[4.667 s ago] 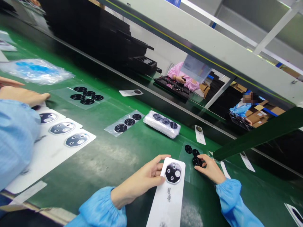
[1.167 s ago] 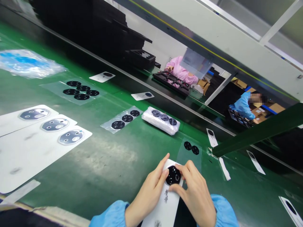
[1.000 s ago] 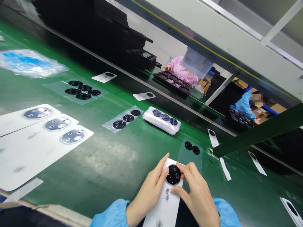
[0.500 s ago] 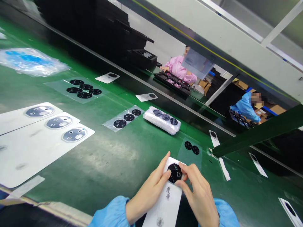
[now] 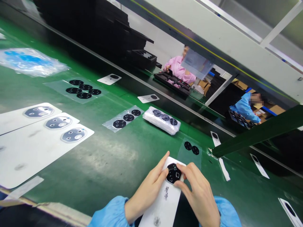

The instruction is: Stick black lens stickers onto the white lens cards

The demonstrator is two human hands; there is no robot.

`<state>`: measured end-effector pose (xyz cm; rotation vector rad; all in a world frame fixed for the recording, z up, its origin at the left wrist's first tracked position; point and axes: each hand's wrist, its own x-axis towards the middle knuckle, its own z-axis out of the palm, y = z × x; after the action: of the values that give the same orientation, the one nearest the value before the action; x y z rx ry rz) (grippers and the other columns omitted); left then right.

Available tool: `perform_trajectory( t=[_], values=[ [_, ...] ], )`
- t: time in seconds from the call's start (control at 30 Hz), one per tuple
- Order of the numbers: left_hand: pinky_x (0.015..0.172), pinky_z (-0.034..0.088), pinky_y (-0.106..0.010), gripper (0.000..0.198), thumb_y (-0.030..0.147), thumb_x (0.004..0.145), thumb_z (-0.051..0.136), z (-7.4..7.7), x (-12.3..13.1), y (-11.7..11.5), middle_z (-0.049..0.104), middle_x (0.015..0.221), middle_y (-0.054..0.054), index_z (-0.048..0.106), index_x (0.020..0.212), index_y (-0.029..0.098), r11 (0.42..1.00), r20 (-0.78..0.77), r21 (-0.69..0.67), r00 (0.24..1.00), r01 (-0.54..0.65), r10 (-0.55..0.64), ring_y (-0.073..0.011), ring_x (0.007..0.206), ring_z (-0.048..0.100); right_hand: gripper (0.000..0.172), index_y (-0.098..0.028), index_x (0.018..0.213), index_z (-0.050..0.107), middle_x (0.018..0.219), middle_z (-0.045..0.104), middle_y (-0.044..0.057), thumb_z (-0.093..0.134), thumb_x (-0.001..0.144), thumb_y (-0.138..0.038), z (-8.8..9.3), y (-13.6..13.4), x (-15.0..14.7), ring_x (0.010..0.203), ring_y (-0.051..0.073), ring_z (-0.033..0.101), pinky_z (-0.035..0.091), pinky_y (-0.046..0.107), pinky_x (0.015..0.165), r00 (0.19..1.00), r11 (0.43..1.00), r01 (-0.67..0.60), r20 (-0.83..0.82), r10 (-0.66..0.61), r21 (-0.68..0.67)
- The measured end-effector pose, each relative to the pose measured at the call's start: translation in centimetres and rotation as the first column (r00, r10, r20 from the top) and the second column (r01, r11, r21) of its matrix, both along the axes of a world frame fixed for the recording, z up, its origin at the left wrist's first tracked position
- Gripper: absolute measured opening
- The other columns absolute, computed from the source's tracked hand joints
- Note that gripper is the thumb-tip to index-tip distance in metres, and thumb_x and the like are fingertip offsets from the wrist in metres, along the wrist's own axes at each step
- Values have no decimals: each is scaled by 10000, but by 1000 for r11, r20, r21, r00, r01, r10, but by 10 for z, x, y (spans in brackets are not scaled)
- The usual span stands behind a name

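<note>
While the left hand point(image 5: 147, 191) clasps a white panel point(image 5: 163, 209), right hand point(image 5: 200, 194) pinching its black disc point(image 5: 174, 174), dark characters point(image 5: 166, 193) below, unreadable

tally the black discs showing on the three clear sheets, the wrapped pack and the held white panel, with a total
Left clear sheet: 5 black discs
Middle clear sheet: 3
Wrapped pack: 3 showing
Right clear sheet: 2
Held white panel: 1
Total: 14

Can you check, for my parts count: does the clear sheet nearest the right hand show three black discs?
No, the clear sheet nearest the right hand shows only two black discs.
</note>
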<state>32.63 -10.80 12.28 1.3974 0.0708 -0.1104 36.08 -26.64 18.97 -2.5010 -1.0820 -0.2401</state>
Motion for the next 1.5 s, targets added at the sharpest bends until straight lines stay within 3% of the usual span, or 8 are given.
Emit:
perform_trajectory(
  t=[0.23,0.3,0.4,0.5,0.7,0.97,1.27,1.5],
  values=[
    [1147,175,-349,592,434,902,429,9,0,3,307,1515,4,288,1443,240,997,-35,-49,998,-53,51,-238,1385,269,246,-225,1123,574,947,555,57,474,925,-332,1,-14,14,765,162,579,505,263,630,944,972,155,-316,-93,178],
    [1137,193,-344,595,439,892,453,16,-1,3,329,1506,-3,311,1435,242,996,-66,-59,995,-72,68,-249,1376,284,308,-193,1131,560,925,585,67,465,919,-395,-3,-15,18,721,155,590,502,254,587,855,928,267,-507,-104,260],
    [1038,344,-350,611,455,877,482,21,-2,3,465,1419,-40,319,1431,257,987,-132,-131,989,-90,72,-269,1229,472,382,-135,1028,575,681,609,27,506,879,-480,-9,-11,21,539,127,567,477,244,515,625,877,362,-781,23,315],
    [808,469,-328,648,513,864,485,21,-1,2,598,1239,-59,286,1435,280,973,-223,-226,975,-52,0,-230,940,614,377,-128,877,582,541,597,3,570,836,-502,-11,-5,19,470,117,561,472,238,504,506,829,424,-854,119,366],
    [663,462,-258,913,383,696,751,21,1,1,632,1092,-53,220,1430,271,920,-142,-388,982,60,-124,-169,792,611,325,-146,824,586,518,603,-10,619,822,-470,-12,-2,12,447,106,567,477,215,487,542,765,459,-825,162,451],
    [649,448,-248,962,343,677,775,21,0,4,652,1028,-45,195,1442,281,876,-127,-471,975,100,-180,-154,759,604,324,-155,785,567,521,593,-17,611,828,-473,-12,1,8,433,98,558,487,214,486,556,759,448,-812,177,472],
    [602,465,-238,928,313,700,739,18,1,5,611,1121,-46,184,1443,325,921,-112,-372,979,118,-171,-130,694,590,359,-157,754,540,596,581,-37,753,688,-438,-18,4,7,480,72,545,467,174,456,520,720,520,-839,162,461],
    [628,452,-244,872,265,740,659,24,0,6,602,1098,-36,154,1451,308,964,-107,-210,976,165,-190,-128,709,561,327,-188,643,443,382,462,-92,663,727,-416,-32,6,7,301,38,387,299,132,316,533,701,601,-846,5,383]
  ],
)
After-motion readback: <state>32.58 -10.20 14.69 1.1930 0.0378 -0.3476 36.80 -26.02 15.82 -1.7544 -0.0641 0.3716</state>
